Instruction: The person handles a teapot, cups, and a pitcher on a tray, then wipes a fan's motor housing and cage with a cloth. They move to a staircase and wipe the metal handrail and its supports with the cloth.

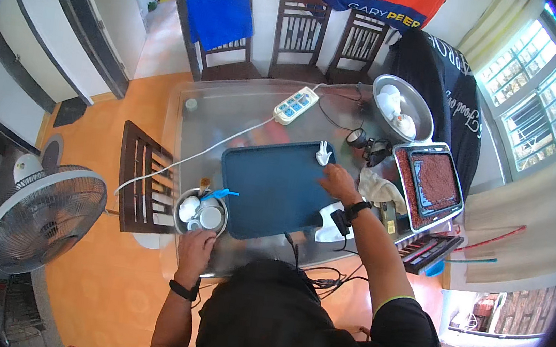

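Observation:
At the near left corner of the table, my left hand (196, 250) grips the near rim of a metal bowl (178, 222). Inside the bowl are white round containers (210, 218), a blue-handled tool (221, 194) and a brush-like piece with a brown end (205, 184). My right hand (340, 184) reaches over the right side of a dark blue-grey tray (269, 190), its fingers apart and pointing left. Just beyond those fingers, a small white figure with two upright prongs (323, 154) stands on the tray near its far right corner.
A metal basin (419, 111) with white objects and a baking tray of reddish-brown grains (435, 181) occupy the right side. A power strip (296, 106) trails a white cord. White paper (331, 226) and a cloth (378, 187) lie nearby. A fan (47, 216) stands left.

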The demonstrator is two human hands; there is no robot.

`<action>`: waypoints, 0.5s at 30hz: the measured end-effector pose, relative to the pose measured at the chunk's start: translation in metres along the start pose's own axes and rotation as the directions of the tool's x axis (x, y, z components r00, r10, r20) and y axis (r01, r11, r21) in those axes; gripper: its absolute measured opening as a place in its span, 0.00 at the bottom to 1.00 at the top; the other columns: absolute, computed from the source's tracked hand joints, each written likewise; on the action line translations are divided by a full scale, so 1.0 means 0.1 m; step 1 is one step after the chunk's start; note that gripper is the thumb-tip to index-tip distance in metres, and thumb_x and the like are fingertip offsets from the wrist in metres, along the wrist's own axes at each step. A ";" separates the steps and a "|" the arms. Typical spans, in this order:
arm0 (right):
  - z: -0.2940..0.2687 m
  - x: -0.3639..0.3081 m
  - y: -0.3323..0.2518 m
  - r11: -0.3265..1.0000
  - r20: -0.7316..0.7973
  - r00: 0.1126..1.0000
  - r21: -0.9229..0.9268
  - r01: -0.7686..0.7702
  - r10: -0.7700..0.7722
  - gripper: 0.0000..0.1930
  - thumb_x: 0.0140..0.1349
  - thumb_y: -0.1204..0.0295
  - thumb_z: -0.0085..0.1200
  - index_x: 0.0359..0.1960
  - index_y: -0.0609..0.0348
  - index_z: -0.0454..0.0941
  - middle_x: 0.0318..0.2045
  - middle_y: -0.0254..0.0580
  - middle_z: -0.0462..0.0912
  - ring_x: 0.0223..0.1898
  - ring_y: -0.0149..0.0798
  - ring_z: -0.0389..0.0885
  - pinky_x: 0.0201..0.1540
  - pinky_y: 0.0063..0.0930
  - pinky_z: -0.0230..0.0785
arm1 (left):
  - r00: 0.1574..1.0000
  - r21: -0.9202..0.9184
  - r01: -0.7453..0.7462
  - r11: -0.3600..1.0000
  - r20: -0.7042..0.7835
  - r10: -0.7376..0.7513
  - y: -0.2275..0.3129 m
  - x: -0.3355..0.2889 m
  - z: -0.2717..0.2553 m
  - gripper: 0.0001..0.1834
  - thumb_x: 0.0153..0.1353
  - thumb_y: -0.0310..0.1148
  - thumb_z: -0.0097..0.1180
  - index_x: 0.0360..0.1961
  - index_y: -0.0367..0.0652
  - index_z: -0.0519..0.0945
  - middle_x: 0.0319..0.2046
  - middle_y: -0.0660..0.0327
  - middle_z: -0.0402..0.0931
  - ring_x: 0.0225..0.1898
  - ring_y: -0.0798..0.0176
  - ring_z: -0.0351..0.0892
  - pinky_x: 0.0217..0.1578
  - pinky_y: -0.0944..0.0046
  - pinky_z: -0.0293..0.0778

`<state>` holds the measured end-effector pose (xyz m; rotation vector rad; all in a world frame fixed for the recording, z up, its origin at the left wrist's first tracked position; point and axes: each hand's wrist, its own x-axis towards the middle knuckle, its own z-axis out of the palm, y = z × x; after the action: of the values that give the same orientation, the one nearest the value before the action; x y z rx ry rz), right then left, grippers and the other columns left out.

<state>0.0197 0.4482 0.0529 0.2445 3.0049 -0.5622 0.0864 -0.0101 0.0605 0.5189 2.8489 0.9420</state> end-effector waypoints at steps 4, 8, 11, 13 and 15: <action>0.06 0.12 0.16 0.999 -0.081 0.996 0.013 0.048 -0.047 0.18 0.53 0.69 0.60 0.46 0.59 0.77 0.43 0.56 0.80 0.47 0.61 0.81 0.48 0.52 0.75 | 0.997 0.004 0.003 1.000 -0.077 -0.003 0.09 -0.03 0.06 0.06 0.61 0.32 0.60 0.38 0.45 0.84 0.36 0.58 0.81 0.42 0.50 0.77 0.45 0.50 0.67; 0.14 0.33 0.26 0.997 -0.114 0.993 0.077 -0.016 0.025 0.21 0.57 0.68 0.61 0.51 0.61 0.76 0.46 0.55 0.78 0.50 0.60 0.79 0.52 0.50 0.73 | 0.985 0.016 0.052 0.999 -0.164 -0.049 0.18 -0.05 0.20 0.06 0.61 0.31 0.59 0.38 0.45 0.84 0.35 0.58 0.81 0.42 0.50 0.77 0.44 0.51 0.67; 0.16 0.45 0.27 0.996 -0.169 0.985 0.090 -0.026 0.041 0.22 0.57 0.70 0.59 0.54 0.61 0.74 0.49 0.57 0.77 0.51 0.60 0.78 0.53 0.51 0.73 | 0.967 0.042 0.106 0.993 -0.237 -0.093 0.28 -0.09 0.27 0.05 0.61 0.31 0.59 0.38 0.46 0.84 0.35 0.59 0.81 0.42 0.50 0.78 0.44 0.51 0.68; 0.15 0.54 0.30 0.998 -0.151 0.988 0.048 -0.034 0.041 0.23 0.56 0.70 0.59 0.55 0.61 0.74 0.50 0.58 0.76 0.52 0.62 0.78 0.54 0.51 0.72 | 0.954 0.036 0.178 0.983 -0.253 -0.163 0.34 -0.11 0.28 0.05 0.61 0.30 0.59 0.38 0.46 0.84 0.36 0.59 0.81 0.42 0.50 0.78 0.44 0.51 0.68; 0.20 0.62 0.42 1.000 -0.130 0.992 0.022 -0.007 0.010 0.24 0.55 0.70 0.59 0.55 0.61 0.74 0.50 0.60 0.76 0.52 0.63 0.77 0.55 0.51 0.72 | 0.946 0.050 0.163 0.985 -0.290 -0.142 0.37 -0.11 0.30 0.05 0.61 0.30 0.58 0.37 0.47 0.84 0.36 0.58 0.82 0.41 0.49 0.78 0.44 0.50 0.68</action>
<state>-0.0333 0.4879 0.0127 0.3063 3.1225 -0.6013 0.1130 0.0309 0.0585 0.1729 3.1326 0.9581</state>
